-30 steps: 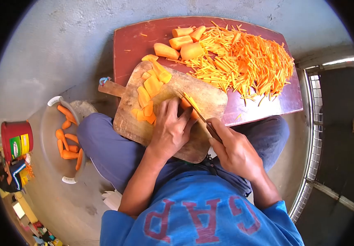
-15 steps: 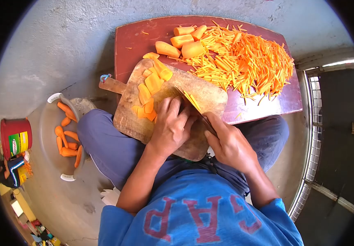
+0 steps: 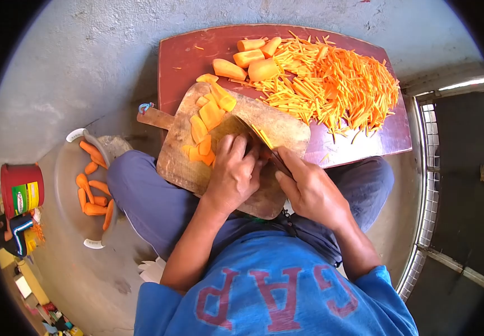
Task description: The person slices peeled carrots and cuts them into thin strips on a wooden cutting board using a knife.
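Note:
My right hand [image 3: 316, 193] grips a knife [image 3: 254, 132], its blade slanting up and left over the wooden cutting board [image 3: 284, 120]. My left hand [image 3: 232, 173] is closed beside the blade, fingertips curled down on a piece of carrot [image 3: 264, 152] that is mostly hidden. Thin carrot strips [image 3: 263, 136] cling to the blade's right side. Left of the knife, flat carrot slices [image 3: 211, 115] lie on the board, which rests across my lap and against the red table.
The red table [image 3: 189, 47] bears a heap of carrot sticks [image 3: 354, 84] and several thick carrot chunks [image 3: 263, 70]. A basin [image 3: 63, 185] with whole peeled carrots [image 3: 93, 209] stands on the floor at left, near a red bucket [image 3: 15, 187]. Another person [image 3: 15, 232] is at far left.
The knife and my right hand have shifted slightly left, and the blade shows at a somewhat different tilt. My left hand stays in nearly the same place.

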{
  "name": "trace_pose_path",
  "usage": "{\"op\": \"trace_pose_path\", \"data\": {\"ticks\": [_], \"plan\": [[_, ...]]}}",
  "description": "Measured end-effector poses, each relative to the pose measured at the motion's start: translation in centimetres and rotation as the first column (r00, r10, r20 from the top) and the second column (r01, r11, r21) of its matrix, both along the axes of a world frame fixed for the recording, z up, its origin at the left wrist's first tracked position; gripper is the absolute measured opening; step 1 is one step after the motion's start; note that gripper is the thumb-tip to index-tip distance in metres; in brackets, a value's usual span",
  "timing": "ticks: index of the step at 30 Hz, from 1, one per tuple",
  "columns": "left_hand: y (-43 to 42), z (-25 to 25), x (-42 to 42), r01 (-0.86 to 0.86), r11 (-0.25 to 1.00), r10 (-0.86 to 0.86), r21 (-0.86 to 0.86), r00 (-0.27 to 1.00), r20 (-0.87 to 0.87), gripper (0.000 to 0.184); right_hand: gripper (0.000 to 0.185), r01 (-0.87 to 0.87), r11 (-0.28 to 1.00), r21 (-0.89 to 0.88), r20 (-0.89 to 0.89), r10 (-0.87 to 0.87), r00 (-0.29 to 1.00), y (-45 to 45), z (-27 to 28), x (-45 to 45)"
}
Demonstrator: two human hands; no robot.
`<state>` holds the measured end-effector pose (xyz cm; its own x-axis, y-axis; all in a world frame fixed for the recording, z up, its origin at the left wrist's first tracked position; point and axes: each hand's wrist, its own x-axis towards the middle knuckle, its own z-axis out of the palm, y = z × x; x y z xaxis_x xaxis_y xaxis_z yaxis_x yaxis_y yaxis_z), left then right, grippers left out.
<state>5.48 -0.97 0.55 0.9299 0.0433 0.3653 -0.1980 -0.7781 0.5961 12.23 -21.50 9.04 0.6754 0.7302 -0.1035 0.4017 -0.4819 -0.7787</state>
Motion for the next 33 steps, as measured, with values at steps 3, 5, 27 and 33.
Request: {"op": "trace_pose_path", "data": {"ticks": [3, 5, 27, 33], "plan": [[-0.2, -0.9, 0.4, -0.016, 0.998, 0.022, -0.053, 0.993, 0.118, 0.022, 0.048, 0.011, 0.999, -0.033, -0.059, -0.013, 0.998, -1.1, 1.6, -1.3], [0.0, -1.1, 0.3, -0.013, 0.999, 0.016, -0.032, 0.994, 0.106, 0.021, 0.049, 0.029, 0.998, -0.055, -0.045, -0.031, 0.998, -1.5, 1.6, -1.9], [0.1, -0.7, -0.3, 0.008, 1.0, -0.007, -0.007, 0.998, 0.057, 0.025, 0.049, 0.001, 0.994, -0.113, -0.029, -0.005, 1.0, -0.4, 1.3, -1.8], [0.0, -0.5, -0.4, -0.009, 0.999, 0.011, -0.051, 0.999, 0.033, 0.023, 0.048, -0.024, 1.0, -0.019, 0.035, 0.025, 0.999, 0.1, 0.1, -0.9]]}}
